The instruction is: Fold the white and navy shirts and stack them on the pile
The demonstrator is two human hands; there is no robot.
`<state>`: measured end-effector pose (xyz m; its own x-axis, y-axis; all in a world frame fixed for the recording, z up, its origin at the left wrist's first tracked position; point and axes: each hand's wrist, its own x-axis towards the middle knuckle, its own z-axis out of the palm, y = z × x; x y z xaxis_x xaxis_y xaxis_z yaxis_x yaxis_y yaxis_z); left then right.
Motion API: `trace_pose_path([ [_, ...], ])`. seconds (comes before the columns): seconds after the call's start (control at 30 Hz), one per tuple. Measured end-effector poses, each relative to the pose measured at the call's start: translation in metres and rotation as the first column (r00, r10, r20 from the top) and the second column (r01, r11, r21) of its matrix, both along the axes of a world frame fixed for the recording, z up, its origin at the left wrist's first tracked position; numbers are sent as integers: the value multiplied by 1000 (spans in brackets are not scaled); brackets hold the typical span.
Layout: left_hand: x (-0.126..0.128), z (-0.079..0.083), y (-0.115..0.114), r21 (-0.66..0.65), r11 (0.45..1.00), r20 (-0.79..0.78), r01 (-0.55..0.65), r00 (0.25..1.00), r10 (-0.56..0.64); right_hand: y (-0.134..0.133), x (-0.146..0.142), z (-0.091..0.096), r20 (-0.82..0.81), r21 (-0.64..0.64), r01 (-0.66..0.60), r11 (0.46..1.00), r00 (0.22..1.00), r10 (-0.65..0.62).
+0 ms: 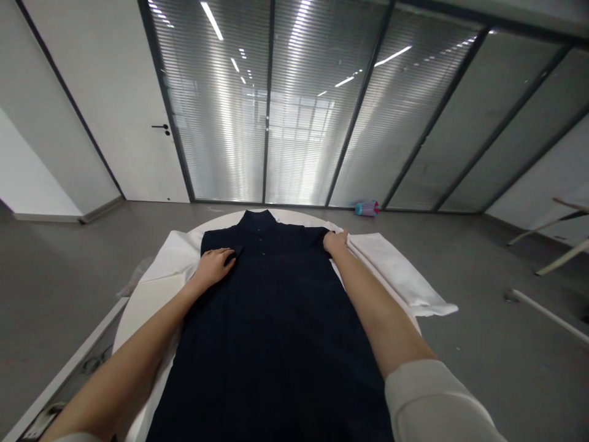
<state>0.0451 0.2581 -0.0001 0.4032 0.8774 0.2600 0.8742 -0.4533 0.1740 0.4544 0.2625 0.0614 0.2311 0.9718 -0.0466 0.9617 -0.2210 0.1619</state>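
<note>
A dark navy buttoned shirt (276, 319) lies flat and lengthwise on a round white table (142, 301), its collar at the far end. My left hand (215, 265) rests on the shirt's left shoulder with the fingers curled round a fold of the fabric. At the shirt's right shoulder edge my right hand (335, 240) is closed, pinching the dark cloth where it meets the white cloth.
A white cloth (396, 270) is spread under the shirt and hangs off the table's right side. A pink and blue bottle (367, 208) lies on the grey floor by the glass wall. White poles (547, 313) lie on the floor at the right.
</note>
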Motion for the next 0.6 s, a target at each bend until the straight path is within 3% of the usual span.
trace_pose_path([
  [0.1,3,2,-2,-19,1000,-13,22,1000,-22,1,-1,5,8,74,131,989,991,-132],
  [0.2,4,0,-1,-36,999,-13,29,999,-29,2,-11,13,-12,149,138,979,990,-138],
  [0.27,3,-1,0,-36,999,-10,32,999,-32,-3,-26,14,-18,198,50,979,999,-48],
  [0.37,2,-2,0,-33,999,-15,40,999,-40,-21,-55,1,-3,238,-181,954,982,187],
  [0.47,3,-2,0,-32,998,-23,45,999,-46,-44,-77,-24,23,244,-441,864,893,449],
  [0.53,3,-2,-1,-30,999,-28,45,999,-46,-54,-82,-40,24,284,-518,807,845,534],
  [0.6,3,-1,-2,-27,999,-33,47,998,-48,-59,-80,-51,4,335,-505,795,845,535],
])
